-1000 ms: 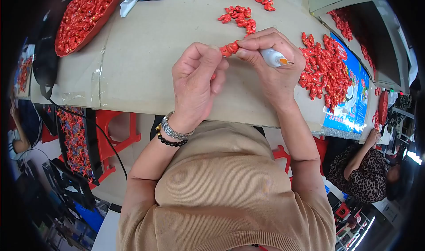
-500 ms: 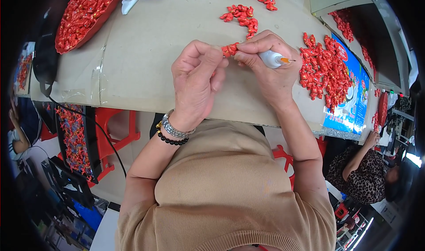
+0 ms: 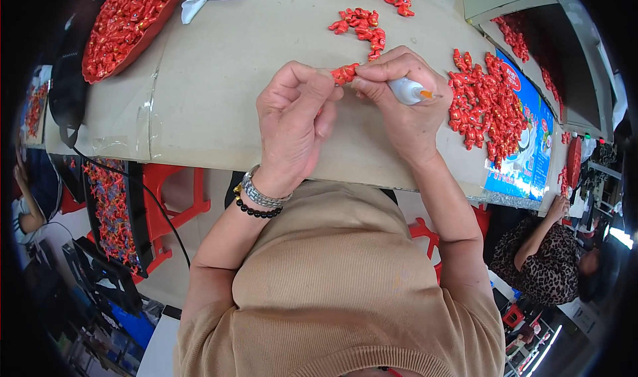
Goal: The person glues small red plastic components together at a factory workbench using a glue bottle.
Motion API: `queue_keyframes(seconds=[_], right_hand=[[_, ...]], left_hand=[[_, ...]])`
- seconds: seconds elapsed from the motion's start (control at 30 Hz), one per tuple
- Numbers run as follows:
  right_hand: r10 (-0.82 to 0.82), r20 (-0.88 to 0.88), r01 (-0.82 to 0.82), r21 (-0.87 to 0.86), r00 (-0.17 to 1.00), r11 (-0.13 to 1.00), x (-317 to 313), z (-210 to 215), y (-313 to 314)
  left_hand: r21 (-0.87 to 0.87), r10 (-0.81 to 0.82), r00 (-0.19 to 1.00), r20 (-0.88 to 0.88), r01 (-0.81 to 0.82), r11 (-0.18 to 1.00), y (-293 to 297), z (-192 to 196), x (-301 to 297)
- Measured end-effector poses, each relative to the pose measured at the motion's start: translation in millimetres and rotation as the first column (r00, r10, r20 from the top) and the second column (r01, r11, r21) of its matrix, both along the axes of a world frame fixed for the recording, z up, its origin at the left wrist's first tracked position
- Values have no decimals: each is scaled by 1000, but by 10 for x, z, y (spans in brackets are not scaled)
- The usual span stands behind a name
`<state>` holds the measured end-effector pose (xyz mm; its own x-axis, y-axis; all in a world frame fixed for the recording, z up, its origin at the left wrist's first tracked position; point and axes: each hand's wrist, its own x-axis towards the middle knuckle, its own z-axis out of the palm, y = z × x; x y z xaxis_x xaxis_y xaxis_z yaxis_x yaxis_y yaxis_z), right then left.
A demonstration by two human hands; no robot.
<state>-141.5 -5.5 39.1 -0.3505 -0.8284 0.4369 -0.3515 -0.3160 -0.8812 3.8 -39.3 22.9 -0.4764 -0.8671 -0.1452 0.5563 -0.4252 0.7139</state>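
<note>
— What have the hands got?

— From my end, the left hand (image 3: 292,128) has its fingertips pressed together on a small red moulded plastic piece (image 3: 345,73), held just above the bench (image 3: 219,85). The right hand (image 3: 399,101) pinches the same piece from the other side with thumb and forefinger, and its other fingers are curled around a small white glue bottle with an orange nozzle (image 3: 409,90), the nozzle pointing away to the right.

— And round about?

— A small cluster of loose red pieces (image 3: 362,25) lies just beyond the hands, a larger heap of red pieces (image 3: 482,101) sits to the right beside a blue printed sheet (image 3: 531,138), and a red oval tray heaped with the same pieces (image 3: 123,25) stands well apart at far left.

— Where could it slip?

— I'd judge the grip the weak point: the piece is tiny and shared between two pinches, so uneven pressure could flick it into the loose cluster. The bottle crowds the right hand too; a squeeze could drip onto the bench.
</note>
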Motion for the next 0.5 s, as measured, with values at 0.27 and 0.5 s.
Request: queue_keyframes(seconds=[0.27,0.5], right_hand=[[18,152,-24,37,988,999,31,1,15],[-21,-117,9,-103,993,995,26,-30,19]], left_hand=[[8,-12,1000,24,12,1000,-21,20,-10],[-191,58,995,76,-43,981,14,-15,-53]])
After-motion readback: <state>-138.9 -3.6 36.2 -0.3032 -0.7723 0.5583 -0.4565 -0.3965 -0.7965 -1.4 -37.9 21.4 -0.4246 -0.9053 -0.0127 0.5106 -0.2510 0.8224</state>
